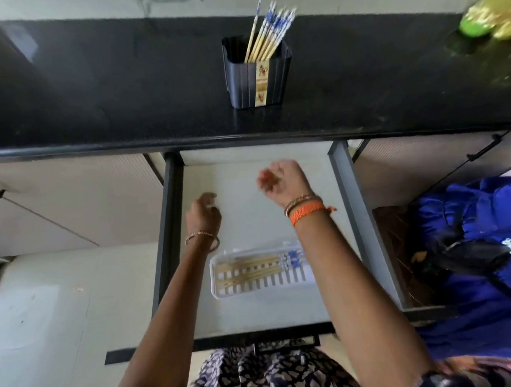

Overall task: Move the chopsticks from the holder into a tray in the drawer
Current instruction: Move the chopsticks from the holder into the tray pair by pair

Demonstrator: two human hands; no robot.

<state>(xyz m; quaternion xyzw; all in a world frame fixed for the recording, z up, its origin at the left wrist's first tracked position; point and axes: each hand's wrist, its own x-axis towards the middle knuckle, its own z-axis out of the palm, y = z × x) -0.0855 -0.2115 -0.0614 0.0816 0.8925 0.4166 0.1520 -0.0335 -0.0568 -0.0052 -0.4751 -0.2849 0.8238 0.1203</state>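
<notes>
Fingers (207, 196) of left hand (203, 215) curling loosely, holding nothing, hovering over open drawer (341, 169). Chopsticks (247, 269) lying in white tray (216, 282); more chopsticks (267, 30) standing in dark holder (243, 82) on worktop (90, 99), its label unreadable. Right hand (283, 179) blurring, grip unclear.

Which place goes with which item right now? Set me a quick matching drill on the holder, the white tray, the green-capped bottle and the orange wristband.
Things:
1. holder
2. white tray
3. green-capped bottle
4. orange wristband

Places:
A. far right of the black countertop
B. on the right hand's wrist
C. middle of the countertop, chopsticks standing in it
D. on the floor of the open drawer, chopsticks lying in it

Pairs: 1-C, 2-D, 3-A, 4-B
</notes>
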